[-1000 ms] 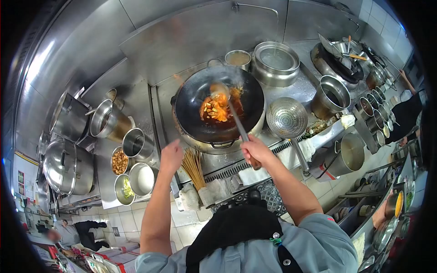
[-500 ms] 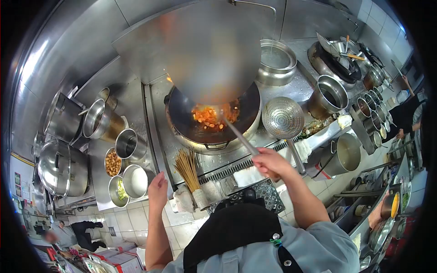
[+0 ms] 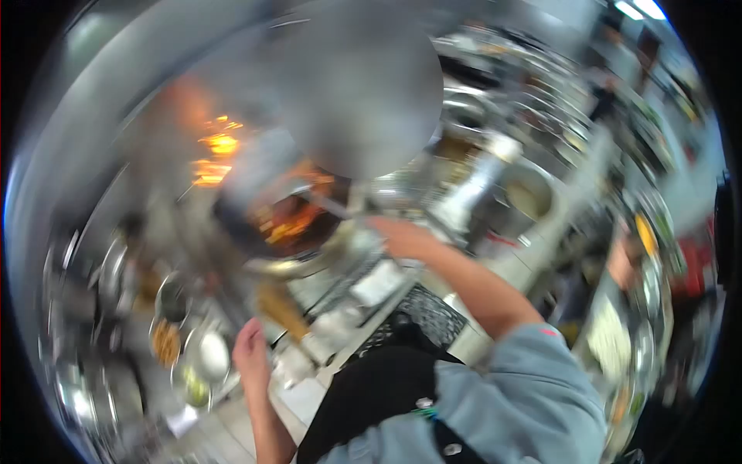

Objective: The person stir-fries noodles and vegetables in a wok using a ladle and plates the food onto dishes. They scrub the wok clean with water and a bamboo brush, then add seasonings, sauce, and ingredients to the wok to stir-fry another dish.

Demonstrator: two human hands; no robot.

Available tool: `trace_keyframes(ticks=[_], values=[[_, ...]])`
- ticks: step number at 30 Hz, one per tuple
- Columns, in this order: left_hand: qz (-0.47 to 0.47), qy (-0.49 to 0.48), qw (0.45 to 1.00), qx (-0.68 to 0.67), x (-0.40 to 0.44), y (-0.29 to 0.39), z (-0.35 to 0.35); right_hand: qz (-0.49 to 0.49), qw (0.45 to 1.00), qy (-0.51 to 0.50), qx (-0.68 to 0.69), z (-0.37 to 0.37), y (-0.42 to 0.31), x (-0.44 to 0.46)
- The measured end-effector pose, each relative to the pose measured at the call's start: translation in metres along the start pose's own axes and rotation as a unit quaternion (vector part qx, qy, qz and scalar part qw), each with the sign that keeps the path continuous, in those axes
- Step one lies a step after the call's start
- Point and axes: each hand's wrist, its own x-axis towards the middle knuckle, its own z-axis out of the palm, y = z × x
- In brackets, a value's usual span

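The picture is badly smeared by motion. My right hand [image 3: 390,236] is closed on the handle of a ladle [image 3: 331,205], whose head reaches into the black wok [image 3: 238,226]. Orange-red food [image 3: 287,224] lies in the wok, partly veiled by steam and a round grey blur. My left hand [image 3: 250,340] is raised left of the bamboo brush [image 3: 282,309], touching nothing visible; its fingers are blurred. Bright flames [image 3: 220,145] show beyond the wok's left side.
At the left stand a bowl of brown pieces [image 3: 165,342], a white-filled bowl [image 3: 213,354] and a bowl of pale green pieces [image 3: 195,385]. A large pot [image 3: 533,193] is on the right. Blurred people are at the far right.
The whole view has swung and blurred, with the wok now further left. Large flames have appeared beyond it. My right hand still holds the ladle; my left hand remains away from the wok.
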Motion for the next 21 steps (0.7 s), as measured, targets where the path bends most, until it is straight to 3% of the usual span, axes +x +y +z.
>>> trace_keyframes(ticks=[1,2,3,4,5,6,7,9,11,12,15,17,18,20,21], values=[[0.024,-0.057,0.997,-0.034,0.009,0.015,0.015,-0.051,0.997,0.065,0.007,0.049,0.045,0.019],[0.048,-0.101,0.994,-0.012,0.01,0.039,0.031,-0.082,0.99,0.113,0.014,0.059,0.04,0.021],[0.066,-0.168,0.984,-0.01,0.008,0.068,0.049,-0.017,0.994,0.109,0.008,0.05,0.016,0.015],[0.069,-0.243,0.967,-0.027,0.025,0.061,0.061,0.07,0.994,0.045,0.068,0.012,-0.016,-0.006],[0.053,-0.297,0.953,-0.023,0.027,0.07,0.079,0.097,0.989,0.043,0.104,-0.018,-0.043,-0.046],[0.047,-0.348,0.936,-0.024,0.03,0.075,0.094,0.089,0.968,0.222,0.074,0.018,-0.029,-0.066],[0.024,-0.354,0.931,0.088,-0.017,0.141,0.11,0.128,0.954,0.248,0.11,-0.001,-0.06,-0.125],[0.043,-0.472,0.88,0.038,-0.005,0.121,0.136,0.123,0.913,0.359,0.146,0.043,-0.032,-0.194],[0.054,-0.546,0.834,0.055,-0.003,0.103,0.17,0.259,0.887,0.33,0.195,0.076,-0.036,-0.284],[0.016,-0.58,0.812,0.063,-0.024,0.119,0.189,0.322,0.863,0.333,0.2,0.098,-0.041,-0.328],[0.048,-0.71,0.7,0.059,-0.081,0.128,0.251,0.462,0.766,0.342,0.289,0.122,-0.126,-0.443],[0.075,-0.792,0.602,0.072,-0.134,0.132,0.292,0.504,0.745,0.358,0.251,0.107,-0.216,-0.513],[0.079,-0.823,0.554,0.095,-0.171,0.141,0.307,0.599,0.646,0.36,0.306,0.074,-0.278,-0.542],[0.053,-0.887,0.444,0.12,-0.246,0.134,0.339,0.719,0.509,0.443,0.166,0.124,-0.342,-0.601],[0.036,-0.929,0.321,0.18,-0.329,0.133,0.357,0.841,0.333,0.339,0.258,0.136,-0.396,-0.654]])
